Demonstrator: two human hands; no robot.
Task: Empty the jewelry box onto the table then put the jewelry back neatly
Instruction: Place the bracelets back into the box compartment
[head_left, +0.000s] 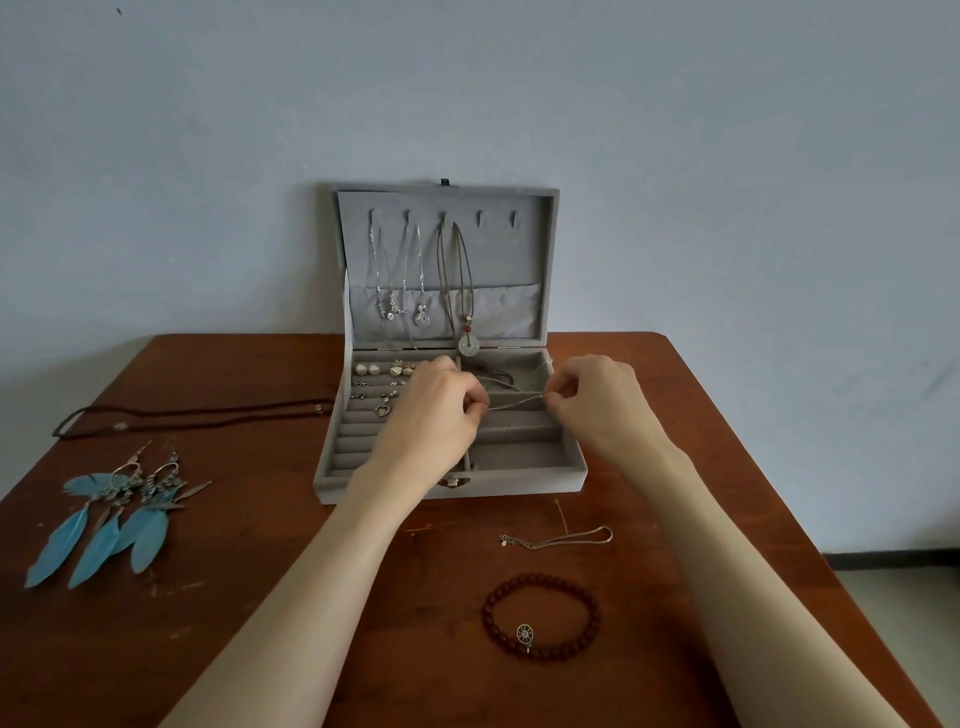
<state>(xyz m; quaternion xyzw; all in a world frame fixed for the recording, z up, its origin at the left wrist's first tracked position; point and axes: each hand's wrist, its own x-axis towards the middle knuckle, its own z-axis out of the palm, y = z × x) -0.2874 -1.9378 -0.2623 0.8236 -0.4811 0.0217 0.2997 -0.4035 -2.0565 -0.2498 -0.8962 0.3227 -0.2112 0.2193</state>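
A grey velvet jewelry box (524, 480) stands open at the table's far middle, lid upright against the wall. Three necklaces hang from the lid's hooks, one with a pale ring pendant (469, 345). Earrings and rings (382, 382) sit in the left slots. My left hand (441, 410) and my right hand (592, 400) each pinch an end of a thin silver chain (517, 402), stretched between them over the box's right compartments. A dark cord lies in the rear right compartment (501, 376).
On the brown table (311, 597) lie blue feather earrings (114, 514) at the left, a dark cord necklace (182, 415) behind them, a thin silver chain (558, 540) before the box, and a dark red bead bracelet (540, 618) nearer me.
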